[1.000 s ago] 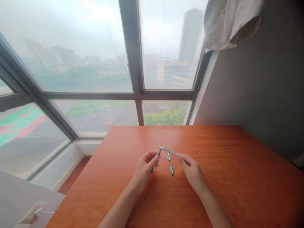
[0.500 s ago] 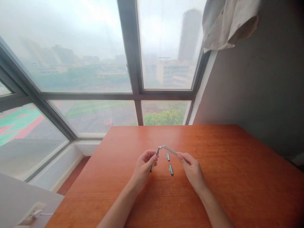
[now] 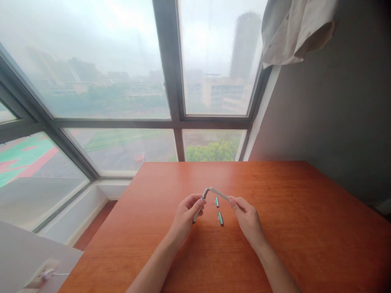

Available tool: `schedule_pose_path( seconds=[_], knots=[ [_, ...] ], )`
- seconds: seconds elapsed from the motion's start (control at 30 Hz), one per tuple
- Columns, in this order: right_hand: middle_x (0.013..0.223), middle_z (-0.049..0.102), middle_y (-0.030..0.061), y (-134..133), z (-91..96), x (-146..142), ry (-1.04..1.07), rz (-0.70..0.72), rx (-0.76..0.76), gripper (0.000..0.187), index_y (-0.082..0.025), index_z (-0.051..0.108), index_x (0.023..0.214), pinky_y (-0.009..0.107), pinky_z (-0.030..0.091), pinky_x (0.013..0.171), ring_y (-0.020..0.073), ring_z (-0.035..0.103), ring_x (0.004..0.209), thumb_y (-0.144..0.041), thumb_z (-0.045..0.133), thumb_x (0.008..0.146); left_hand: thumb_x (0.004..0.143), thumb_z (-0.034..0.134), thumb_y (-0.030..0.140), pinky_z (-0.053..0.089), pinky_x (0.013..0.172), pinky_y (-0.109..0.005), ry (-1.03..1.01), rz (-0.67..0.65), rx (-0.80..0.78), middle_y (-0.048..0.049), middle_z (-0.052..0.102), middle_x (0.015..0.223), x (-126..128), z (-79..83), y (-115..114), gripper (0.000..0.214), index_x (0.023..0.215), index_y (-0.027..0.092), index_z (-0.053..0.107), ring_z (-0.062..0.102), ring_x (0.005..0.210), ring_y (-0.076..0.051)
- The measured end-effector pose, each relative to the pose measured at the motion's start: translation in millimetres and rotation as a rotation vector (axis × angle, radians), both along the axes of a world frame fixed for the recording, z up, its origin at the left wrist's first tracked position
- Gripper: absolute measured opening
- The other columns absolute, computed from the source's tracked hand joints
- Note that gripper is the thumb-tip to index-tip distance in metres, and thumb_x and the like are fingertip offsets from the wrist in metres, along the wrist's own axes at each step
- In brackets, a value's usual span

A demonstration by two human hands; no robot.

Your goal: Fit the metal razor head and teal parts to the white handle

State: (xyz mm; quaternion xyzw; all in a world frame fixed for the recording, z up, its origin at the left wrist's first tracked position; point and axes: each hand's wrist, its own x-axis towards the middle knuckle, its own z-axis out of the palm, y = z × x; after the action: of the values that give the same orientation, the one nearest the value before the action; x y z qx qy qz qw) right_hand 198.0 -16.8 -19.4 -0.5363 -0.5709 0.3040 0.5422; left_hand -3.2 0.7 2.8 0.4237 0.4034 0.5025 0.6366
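Observation:
My left hand (image 3: 188,211) is closed around a razor handle (image 3: 205,193), whose shiny metal neck points up and away while its dark end shows below the fingers. My right hand (image 3: 244,213) pinches the near end of a slim, pale stick (image 3: 219,193). The stick slants up to the left, and its far tip meets the top of the razor's neck; whether they touch or only overlap in view, I cannot tell. Two teal-and-black razor cartridges lie on the table between my hands, a farther cartridge (image 3: 217,202) and a nearer cartridge (image 3: 220,218).
The reddish-brown wooden table (image 3: 293,191) reaches to the window (image 3: 210,122). A grey wall (image 3: 311,118) borders its right side, with a pale curtain (image 3: 295,36) hanging above. At lower left, a white plug (image 3: 47,275) sits in a wall socket.
The razor's neck has tilted slightly in my left hand. My right hand and the pale stick stay nearly still, and the cartridges have not been moved.

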Motion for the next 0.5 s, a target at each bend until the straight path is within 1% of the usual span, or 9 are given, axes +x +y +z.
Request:
schedule_pose_path(
  seconds=[0.13,0.27,0.37,0.5],
  knots=[
    [0.087,0.069,0.0072,-1.2,2.5,-0.4,0.004,0.001,-0.008,0.040,-0.017,0.072,0.095,0.029,0.048,0.075,0.0220,0.061,0.085,-0.050,0.052,0.086,0.071,0.073,0.039,0.040,0.059,-0.022,-0.017,0.000,-0.017,-0.0044,0.062,0.076,0.2,-0.1,-0.6,0.030,0.087,0.015,0.068,0.051,0.065,-0.012],
    [0.086,0.069,0.0070,-2.1,5.6,-1.4,-0.002,0.033,-0.003,0.039,-0.018,0.072,0.095,0.029,0.048,0.075,0.0215,0.061,0.084,-0.050,0.051,0.086,0.071,0.073,0.040,0.040,0.058,-0.022,-0.004,-0.031,-0.021,-0.0050,0.063,0.077,1.1,-1.8,-1.6,0.030,0.087,0.015,0.068,0.051,0.065,-0.012],
    [0.087,0.069,0.0071,-1.4,3.5,0.1,-0.014,0.027,0.006,0.039,-0.018,0.072,0.095,0.029,0.048,0.075,0.0215,0.062,0.084,-0.049,0.052,0.086,0.070,0.073,0.041,0.039,0.058,-0.022,0.005,-0.045,-0.014,-0.0051,0.064,0.077,1.6,-3.5,-1.6,0.031,0.086,0.015,0.069,0.051,0.064,-0.012],
    [0.089,0.070,0.0072,0.2,-1.9,3.5,-0.039,-0.016,0.003,0.037,-0.018,0.072,0.096,0.029,0.048,0.076,0.0222,0.063,0.087,-0.048,0.052,0.086,0.071,0.073,0.040,0.041,0.061,-0.023,-0.002,-0.026,-0.001,-0.0044,0.065,0.078,0.8,-5.4,-0.9,0.031,0.089,0.016,0.069,0.053,0.065,-0.012]
  ],
)
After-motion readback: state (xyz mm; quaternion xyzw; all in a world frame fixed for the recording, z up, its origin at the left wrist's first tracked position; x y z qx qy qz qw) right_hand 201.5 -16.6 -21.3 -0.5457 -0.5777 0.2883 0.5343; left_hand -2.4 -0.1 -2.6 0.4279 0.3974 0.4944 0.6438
